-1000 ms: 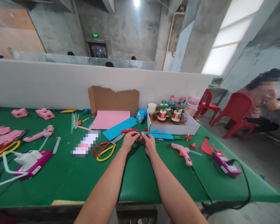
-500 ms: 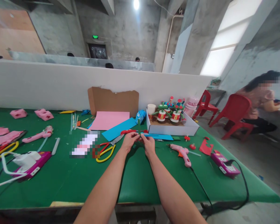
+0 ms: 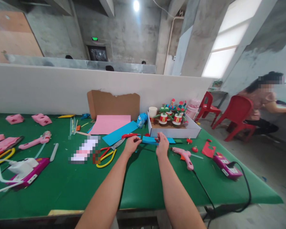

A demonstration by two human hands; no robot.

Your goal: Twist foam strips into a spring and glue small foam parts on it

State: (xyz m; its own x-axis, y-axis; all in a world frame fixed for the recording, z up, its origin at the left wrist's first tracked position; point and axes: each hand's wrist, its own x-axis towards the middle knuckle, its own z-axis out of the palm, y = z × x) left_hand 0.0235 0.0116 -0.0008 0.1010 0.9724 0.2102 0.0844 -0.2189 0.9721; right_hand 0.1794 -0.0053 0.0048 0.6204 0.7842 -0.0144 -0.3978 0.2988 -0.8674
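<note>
My left hand (image 3: pixel 132 145) is closed in a pinch on a narrow green paper strip (image 3: pixel 141 136), which stands up from the fingertips. To its right, my right hand (image 3: pixel 162 145) is apart from it, thumb and index finger slightly spread, with nothing plainly visible between them. Behind the fingers lies a narrow blue paper strip (image 3: pixel 149 140), partly covered by the right hand. Red-handled scissors (image 3: pixel 130 135) rest just behind my left hand, and yellow-and-red-handled scissors (image 3: pixel 107 157) lie to its left. A pink glue gun (image 3: pixel 186 156) is on the table right of my right hand.
A white box (image 3: pixel 175 132) holds several small red-and-green figures (image 3: pixel 163 117) and a white cup (image 3: pixel 153 112). Blue paper (image 3: pixel 120 133), pink paper (image 3: pixel 111 124) and red scraps (image 3: pixel 207 149) lie about. Purple power strips (image 3: pixel 227 167) sit at both sides; a cord crosses the right edge.
My right hand has let go of the green strip and moved right, away from my left hand. The left hand still pinches the strip. The view has shifted slightly.
</note>
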